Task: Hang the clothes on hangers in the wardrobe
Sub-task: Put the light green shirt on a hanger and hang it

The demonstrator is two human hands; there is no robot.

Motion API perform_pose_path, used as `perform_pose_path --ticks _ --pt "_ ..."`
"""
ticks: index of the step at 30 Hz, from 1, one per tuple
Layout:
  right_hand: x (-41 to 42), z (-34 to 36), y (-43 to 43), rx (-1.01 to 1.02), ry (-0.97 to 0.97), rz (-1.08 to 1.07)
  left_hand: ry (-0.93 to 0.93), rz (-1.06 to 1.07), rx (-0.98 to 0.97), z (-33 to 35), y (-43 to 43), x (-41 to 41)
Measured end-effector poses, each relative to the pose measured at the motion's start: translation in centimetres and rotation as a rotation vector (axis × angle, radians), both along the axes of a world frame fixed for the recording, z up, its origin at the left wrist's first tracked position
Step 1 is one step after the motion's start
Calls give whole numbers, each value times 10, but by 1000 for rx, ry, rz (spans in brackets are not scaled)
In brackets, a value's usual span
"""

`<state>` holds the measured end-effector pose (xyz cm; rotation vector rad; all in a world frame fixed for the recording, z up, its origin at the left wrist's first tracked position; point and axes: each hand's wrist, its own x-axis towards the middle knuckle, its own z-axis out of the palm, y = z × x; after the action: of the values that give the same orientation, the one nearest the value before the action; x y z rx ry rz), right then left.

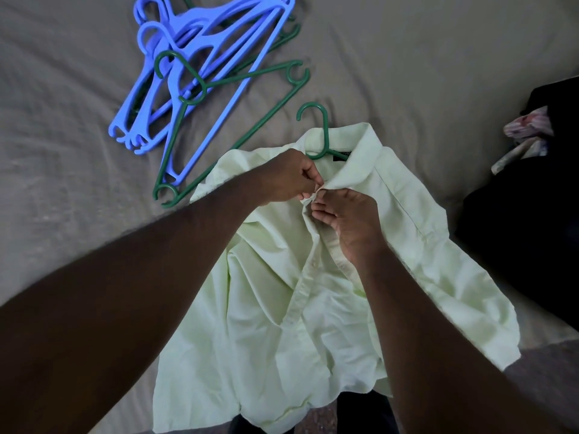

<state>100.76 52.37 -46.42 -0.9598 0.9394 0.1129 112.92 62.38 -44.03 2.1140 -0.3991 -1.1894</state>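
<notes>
Head view
Shirt: a pale green shirt is laid front up on the bed, collar away from the person, hem nearest the body.
Long axis: the button strip is seen running from the collar towards the camera, roughly down the middle between the two forearms.
Hanger: a green hanger is already tucked inside the collar; only its hook and neck are shown, pointing away from the person.
Left hand: the left hand is curled, fingertips pinched on the left edge of the strip just below the collar.
Right hand: the right hand is curled too, thumb and fingers clamped on the opposite edge; the two hands almost meet.
Key relation: the top button spot lies right between both sets of fingertips, so neither hand is nearer; a top button is judged to be being fastened.
Spare hangers: blue and green spare hangers are piled on the bed, far left of the shirt, well apart.
Other clothes: dark clothes are heaped at the right edge.
Containers: none is shown; the wardrobe is out of view.
</notes>
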Motion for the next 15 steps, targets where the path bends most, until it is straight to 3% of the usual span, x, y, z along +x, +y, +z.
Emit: perform_pose_path --ticks 6,11,15 --pt "11 0 -2 -338 31 207 112 120 1 6 -3 2" --pt "12 2 6 -678 116 318 25 107 -24 6 -2 -6" --pt "10 4 13 -731 110 266 -5 96 -37 4 -2 -9"
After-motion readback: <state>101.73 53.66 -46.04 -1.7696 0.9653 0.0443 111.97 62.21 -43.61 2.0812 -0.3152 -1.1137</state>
